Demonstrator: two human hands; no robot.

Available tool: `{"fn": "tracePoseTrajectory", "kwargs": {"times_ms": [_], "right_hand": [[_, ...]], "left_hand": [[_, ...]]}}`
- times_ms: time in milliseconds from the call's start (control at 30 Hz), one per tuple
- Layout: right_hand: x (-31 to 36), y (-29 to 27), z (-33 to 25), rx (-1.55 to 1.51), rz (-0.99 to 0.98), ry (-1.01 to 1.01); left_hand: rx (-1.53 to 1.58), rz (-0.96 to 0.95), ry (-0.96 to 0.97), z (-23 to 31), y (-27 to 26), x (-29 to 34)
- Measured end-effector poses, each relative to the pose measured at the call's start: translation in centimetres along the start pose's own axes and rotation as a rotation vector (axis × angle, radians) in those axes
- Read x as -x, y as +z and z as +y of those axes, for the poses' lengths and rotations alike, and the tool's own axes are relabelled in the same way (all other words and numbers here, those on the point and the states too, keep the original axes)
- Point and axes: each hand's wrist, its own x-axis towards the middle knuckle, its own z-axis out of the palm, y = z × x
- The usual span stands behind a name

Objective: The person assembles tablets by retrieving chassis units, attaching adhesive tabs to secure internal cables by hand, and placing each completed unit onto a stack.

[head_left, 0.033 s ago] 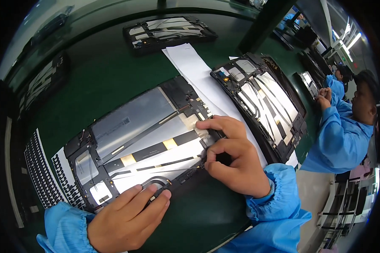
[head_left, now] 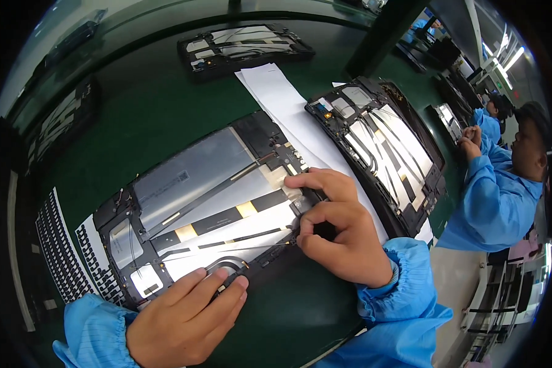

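Left hand [head_left: 184,325], blue sleeve [head_left: 95,322]: fingers extended, slightly spread, over the near long edge of an opened tablet-like device, beside a black curved cable [head_left: 230,260]. Thumb hidden; cannot tell whether it grips.

Right hand [head_left: 352,236]: forefinger on a silvery patch [head_left: 276,176] at the device's right end; thumb and another finger curled together at the rim — whether they pinch it, cannot tell.

Opened tablet-like device [head_left: 196,165], one: black frame, grey panel, bright silver panels, gold-banded black strip; lying obliquely on a dark green tabletop [head_left: 276,331], beneath both hands.

White sheets with rows of black pieces [head_left: 64,251], two: just beyond its left end.

White paper [head_left: 276,98]: beyond its right end.

Second opened device [head_left: 392,141]: right, over the paper.

Further opened devices, two — one far left [head_left: 64,119], one at the back [head_left: 245,46].

Co-worker in blue [head_left: 490,202]: far right.
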Motion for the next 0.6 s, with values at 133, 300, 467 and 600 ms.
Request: {"fn": "tracePoseTrajectory", "kwargs": {"times_ms": [133,300,467,600], "right_hand": [[0.0,0.2,0.0,-0.002,0.025,-0.020],[0.3,-0.3,-0.4,-0.006,-0.016,0.046],[0.4,-1.9,0.2,-0.262,-0.048,0.155],[0.4,-1.7,0.2,-0.248,-0.024,0.128]], "left_hand": [[0.021,0.031,0.012,0.5,-0.5,-1.2],[0.100,0.063,0.086,-0.8,1.1,-4.5],[-0.007,0.047,0.092,-0.7,1.2,-4.2],[-0.026,0.074,0.178,-1.6,1.8,-4.5]]}}
